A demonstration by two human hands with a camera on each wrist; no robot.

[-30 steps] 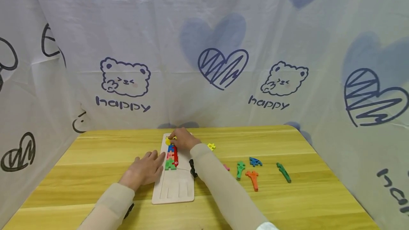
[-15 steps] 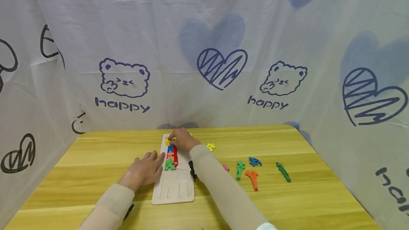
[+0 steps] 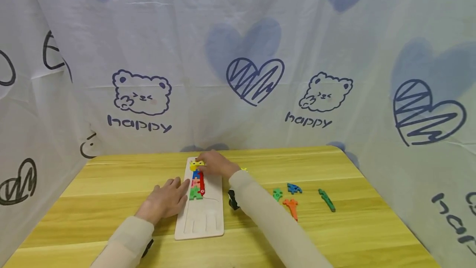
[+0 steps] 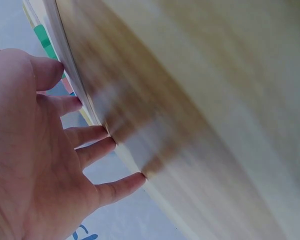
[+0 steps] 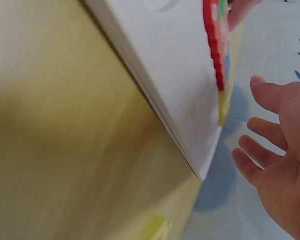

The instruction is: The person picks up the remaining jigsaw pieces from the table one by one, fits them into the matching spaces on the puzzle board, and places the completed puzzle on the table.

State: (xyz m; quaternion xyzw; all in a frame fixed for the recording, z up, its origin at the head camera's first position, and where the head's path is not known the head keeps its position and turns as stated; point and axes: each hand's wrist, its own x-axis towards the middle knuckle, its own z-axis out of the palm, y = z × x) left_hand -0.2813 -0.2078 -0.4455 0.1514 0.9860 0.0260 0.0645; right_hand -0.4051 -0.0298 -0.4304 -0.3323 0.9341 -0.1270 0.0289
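A pale wooden puzzle board [image 3: 204,220] lies lengthwise before me. Fitted in its far half are a yellow animal-head piece [image 3: 193,166], a blue piece [image 3: 196,174], a pink piece [image 3: 195,183], a green piece [image 3: 196,194] and a long red strip [image 3: 202,185]. My left hand [image 3: 163,199] rests along the board's left edge, fingers spread and fingertips touching down in the left wrist view. My right hand [image 5: 285,135] hovers beside the yellow head piece. Its fingers are loosely bent and apart, with nothing between them.
Loose puzzle pieces lie right of the board: a green one [image 3: 277,194], an orange one [image 3: 291,208], a blue one [image 3: 293,188] and a dark green strip [image 3: 327,200]. A yellow piece [image 5: 156,229] is nearer the board. A printed curtain [image 3: 201,111] backs the table.
My right hand has come off the yellow head piece, and more of that piece shows. The right forearm has shifted slightly right, covering the loose pink piece. My left hand stays at the board.
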